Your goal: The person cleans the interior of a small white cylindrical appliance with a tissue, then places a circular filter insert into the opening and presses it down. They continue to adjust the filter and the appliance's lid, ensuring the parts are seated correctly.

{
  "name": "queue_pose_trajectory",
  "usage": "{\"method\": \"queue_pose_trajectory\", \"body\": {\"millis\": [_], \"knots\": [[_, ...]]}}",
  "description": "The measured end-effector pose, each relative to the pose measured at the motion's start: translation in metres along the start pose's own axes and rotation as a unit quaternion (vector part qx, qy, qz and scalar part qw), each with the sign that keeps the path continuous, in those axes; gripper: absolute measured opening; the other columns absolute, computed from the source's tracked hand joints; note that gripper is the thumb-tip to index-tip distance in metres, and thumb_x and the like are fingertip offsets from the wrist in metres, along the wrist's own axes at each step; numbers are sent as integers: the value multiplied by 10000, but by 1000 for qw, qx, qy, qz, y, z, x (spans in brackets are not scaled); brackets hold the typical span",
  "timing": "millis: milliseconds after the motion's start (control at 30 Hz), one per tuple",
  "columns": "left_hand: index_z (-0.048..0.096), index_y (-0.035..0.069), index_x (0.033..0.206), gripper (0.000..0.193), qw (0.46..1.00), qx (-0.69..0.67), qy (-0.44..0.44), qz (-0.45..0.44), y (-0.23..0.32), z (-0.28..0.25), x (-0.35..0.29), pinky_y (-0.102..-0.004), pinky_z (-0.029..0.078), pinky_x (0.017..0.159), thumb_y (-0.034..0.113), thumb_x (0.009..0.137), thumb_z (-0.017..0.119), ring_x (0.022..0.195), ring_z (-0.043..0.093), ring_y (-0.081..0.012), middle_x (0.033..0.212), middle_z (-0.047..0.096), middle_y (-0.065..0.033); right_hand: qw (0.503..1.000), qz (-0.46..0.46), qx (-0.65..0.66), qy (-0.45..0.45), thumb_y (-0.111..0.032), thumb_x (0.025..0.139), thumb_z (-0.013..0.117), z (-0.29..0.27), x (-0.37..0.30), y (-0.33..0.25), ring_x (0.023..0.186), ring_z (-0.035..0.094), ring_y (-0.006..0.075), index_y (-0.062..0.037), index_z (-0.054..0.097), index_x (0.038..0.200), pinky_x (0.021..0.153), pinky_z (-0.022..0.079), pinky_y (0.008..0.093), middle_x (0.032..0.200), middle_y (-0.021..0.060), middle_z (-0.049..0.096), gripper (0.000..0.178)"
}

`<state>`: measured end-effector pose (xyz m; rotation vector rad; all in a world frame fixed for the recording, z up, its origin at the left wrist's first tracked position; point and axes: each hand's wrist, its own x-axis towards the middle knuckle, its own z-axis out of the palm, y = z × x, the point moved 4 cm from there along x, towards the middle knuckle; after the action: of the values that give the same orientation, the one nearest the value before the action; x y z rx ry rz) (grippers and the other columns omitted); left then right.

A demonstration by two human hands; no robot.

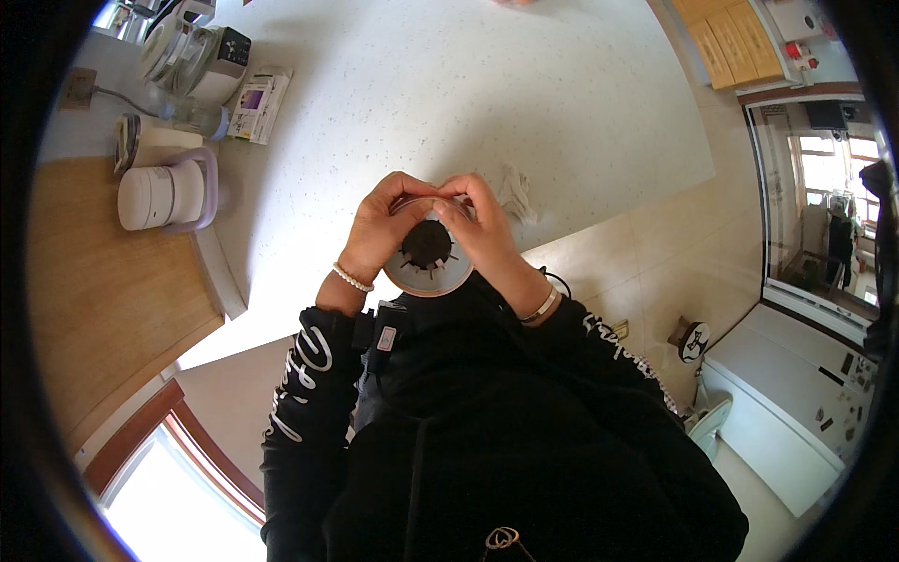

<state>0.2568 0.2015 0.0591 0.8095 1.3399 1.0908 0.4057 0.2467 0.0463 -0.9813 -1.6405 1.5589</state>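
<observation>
Close to my body, at the counter's near edge, I hold a round, pale, bowl-like part (453,273) with a dark round middle and several short spokes around it. Its exact kind I cannot make out. My left hand (382,221) grips its far left rim, the thumb reaching over the top. My right hand (482,228) pinches the far right rim, with its thumb beside the left one. The fingertips of both hands meet at the far side and hide that part of the rim. A crumpled white tissue (516,195) lies on the counter just right of my right hand.
The speckled white counter (449,94) stretches ahead. On the left stand a white jug-like container with a lilac handle (210,192), a clear bottle (192,116), a packet (259,105) and a white appliance with a dark panel (228,64). A white refrigerator (782,393) is at right.
</observation>
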Motion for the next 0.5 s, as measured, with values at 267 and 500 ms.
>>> {"method": "queue_pose_trajectory", "body": {"millis": [267, 500], "knots": [[641, 37, 1168, 227, 992, -15, 126, -8, -5, -4, -31, -254, 473, 884, 89, 948, 625, 994, 589, -114, 1081, 662, -30, 999, -21, 30, 32, -104, 922, 640, 5, -3, 5, 911, 550, 151, -28, 531, 1022, 807, 472, 286, 1067, 90, 569, 167], [671, 9, 1034, 123, 985, -6, 166, 55, -14, -2, -23, -250, 508, 871, 1, 914, 648, 963, 623, -119, 1027, 644, -52, 999, -11, 37, 16, -83, 937, 624, 6, -3, 6, 886, 522, 94, -41, 533, 1042, 800, 455, 255, 1116, 78, 573, 145]]}}
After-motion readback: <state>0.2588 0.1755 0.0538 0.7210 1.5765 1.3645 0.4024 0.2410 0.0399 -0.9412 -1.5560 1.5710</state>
